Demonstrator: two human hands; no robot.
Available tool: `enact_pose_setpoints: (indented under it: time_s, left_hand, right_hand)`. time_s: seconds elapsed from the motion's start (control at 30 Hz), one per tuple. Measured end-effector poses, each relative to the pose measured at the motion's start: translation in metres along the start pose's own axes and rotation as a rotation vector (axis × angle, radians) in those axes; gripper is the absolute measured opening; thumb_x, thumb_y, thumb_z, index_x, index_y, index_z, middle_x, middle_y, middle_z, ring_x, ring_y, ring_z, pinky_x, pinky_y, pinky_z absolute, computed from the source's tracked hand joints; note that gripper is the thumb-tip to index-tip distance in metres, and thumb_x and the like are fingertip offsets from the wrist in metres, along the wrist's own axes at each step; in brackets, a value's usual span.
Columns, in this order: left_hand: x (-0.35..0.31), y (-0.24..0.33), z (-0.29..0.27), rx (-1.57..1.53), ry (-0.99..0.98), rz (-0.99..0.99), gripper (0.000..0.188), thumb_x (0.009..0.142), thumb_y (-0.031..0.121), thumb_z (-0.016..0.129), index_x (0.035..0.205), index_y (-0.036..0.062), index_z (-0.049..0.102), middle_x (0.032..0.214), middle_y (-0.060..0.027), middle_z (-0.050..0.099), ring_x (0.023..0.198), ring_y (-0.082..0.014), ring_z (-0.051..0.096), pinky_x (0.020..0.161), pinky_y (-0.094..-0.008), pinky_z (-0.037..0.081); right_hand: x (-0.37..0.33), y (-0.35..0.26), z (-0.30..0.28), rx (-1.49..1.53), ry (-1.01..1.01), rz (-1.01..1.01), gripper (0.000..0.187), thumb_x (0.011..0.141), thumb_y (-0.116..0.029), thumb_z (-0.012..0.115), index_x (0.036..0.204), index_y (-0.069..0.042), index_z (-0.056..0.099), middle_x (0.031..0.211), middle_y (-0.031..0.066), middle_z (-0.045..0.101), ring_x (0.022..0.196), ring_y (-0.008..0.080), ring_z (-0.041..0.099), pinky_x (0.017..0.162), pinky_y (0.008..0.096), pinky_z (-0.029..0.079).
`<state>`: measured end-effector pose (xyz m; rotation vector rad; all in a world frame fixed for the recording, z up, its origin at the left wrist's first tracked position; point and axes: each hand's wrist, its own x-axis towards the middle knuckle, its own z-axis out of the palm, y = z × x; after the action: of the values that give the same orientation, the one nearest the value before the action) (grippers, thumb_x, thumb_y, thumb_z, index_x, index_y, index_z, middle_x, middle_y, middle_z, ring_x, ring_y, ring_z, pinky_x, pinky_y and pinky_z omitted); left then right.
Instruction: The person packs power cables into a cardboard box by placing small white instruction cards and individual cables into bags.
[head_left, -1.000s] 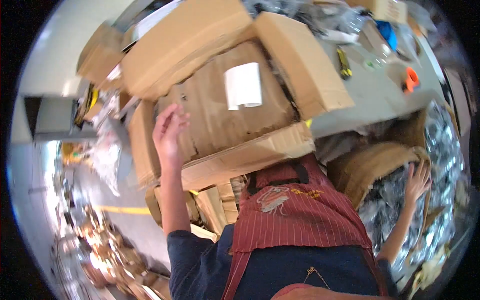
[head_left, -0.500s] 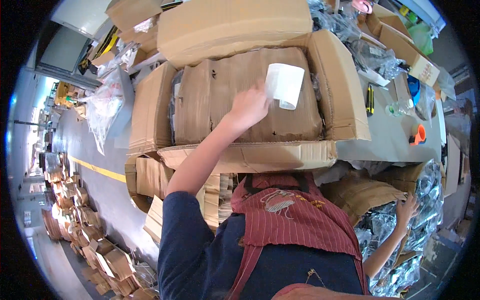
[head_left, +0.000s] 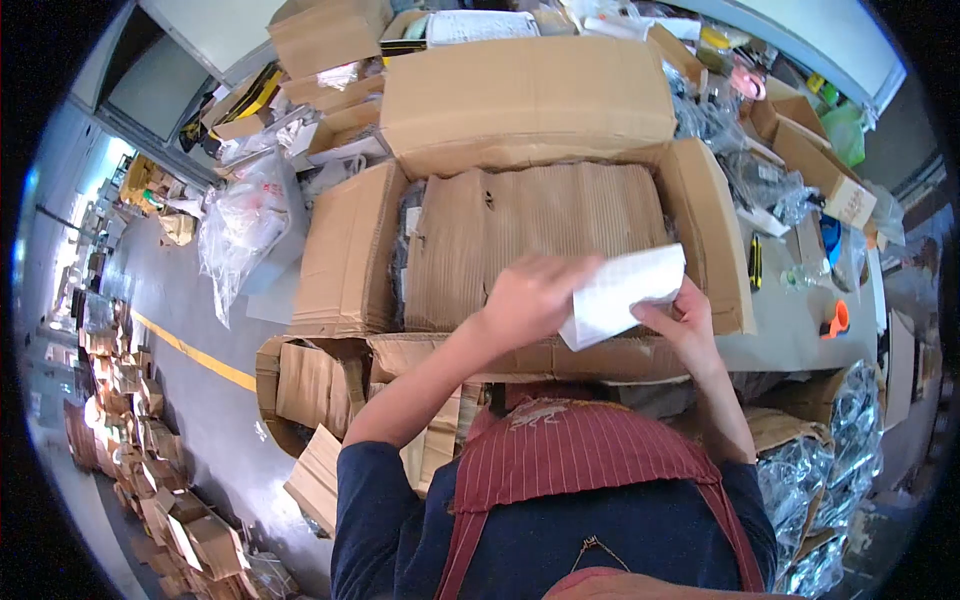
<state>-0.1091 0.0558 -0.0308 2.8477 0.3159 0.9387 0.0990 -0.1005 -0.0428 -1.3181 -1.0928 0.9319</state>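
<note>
Spreading along the floor well to the left of the open carton (head_left: 530,110) is a heap of cardboard boxes (head_left: 205,540), with a yellow line (head_left: 190,350) between heap and carton. A clear plastic bag (head_left: 240,230) droops near the carton's left flap, and brown cardboard pieces (head_left: 315,385) sit below its near left corner. Inside the carton, a brown corrugated sheet (head_left: 560,210) fills most of the opening. Over the carton's near half, the left hand (head_left: 540,295) reaches to the left part of a white paper (head_left: 625,290); its fingers are blurred, so I cannot tell whether they grip. The white paper is tilted over the carton's near right part. By the carton's near right corner, the right hand (head_left: 688,322) grasps the paper's right edge, thumb in front and other fingers mostly behind. Just beside the carton's right flap, a yellow and black cutter (head_left: 755,262) lies on the grey desk (head_left: 790,345); farther right of the carton is an orange ring-shaped thing (head_left: 838,320).
</note>
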Motion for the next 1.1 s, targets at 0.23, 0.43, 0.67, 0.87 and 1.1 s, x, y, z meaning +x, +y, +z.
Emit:
enact_pose_setpoints:
  time_s: [0.23,0.43,0.67,0.87,1.1]
  left_hand:
    - [-0.024,-0.191,0.049,0.275,-0.278,-0.828,0.07,0.083,0.031,0.068,0.142,0.0048,0.043,0.142,-0.021,0.048,0.135,-0.042,0.04,0.107,-0.0593,0.036]
    - [-0.012,-0.236,0.049,0.311,-0.417,-0.71,0.054,0.075,0.039,0.07,0.115,0.0036,0.065,0.125,-0.0181,0.06,0.127,-0.0378,0.046,0.106,-0.0585,0.032]
    - [0.025,-0.147,-0.073,0.337,0.183,-0.278,0.018,0.069,0.037,0.071,0.074,0.0197,0.073,0.074,-0.0052,0.066,0.093,-0.0301,0.058,0.093,-0.0548,0.031]
    - [-0.103,-0.045,-0.225,0.306,0.796,-0.79,0.015,0.076,0.026,0.074,0.073,0.0109,0.075,0.069,-0.006,0.066,0.07,-0.0187,0.061,0.073,-0.036,0.047]
    - [-0.375,0.048,-0.276,0.007,1.795,-1.405,0.018,0.084,0.017,0.07,0.091,0.0002,0.072,0.081,-0.0049,0.066,0.068,-0.0143,0.059,0.063,-0.03,0.047]
  right_hand:
    - [0.028,0.052,-0.01,0.234,0.321,0.109,0.031,0.089,-0.004,0.068,0.118,0.002,0.062,0.108,0.0069,0.07,0.098,0.0132,0.064,0.09,0.0286,0.047]
    - [0.023,0.059,-0.015,0.319,0.377,0.137,0.034,0.086,-0.001,0.067,0.119,0.003,0.063,0.109,0.0068,0.07,0.099,0.0148,0.064,0.092,0.0283,0.045]
    - [0.021,0.088,-0.052,0.369,0.453,0.078,0.031,0.089,-0.006,0.064,0.118,0.004,0.062,0.11,0.0119,0.068,0.101,0.0206,0.065,0.09,0.035,0.052]
    - [0.049,0.13,-0.114,0.432,0.271,0.004,0.045,0.097,-0.019,0.054,0.133,0.008,0.052,0.13,0.0224,0.056,0.116,0.035,0.057,0.097,0.0446,0.048]
    - [0.089,0.108,-0.1,0.007,0.143,-0.148,0.044,0.098,-0.016,0.05,0.135,0.01,0.05,0.135,0.0258,0.051,0.127,0.0368,0.048,0.108,0.0491,0.039]
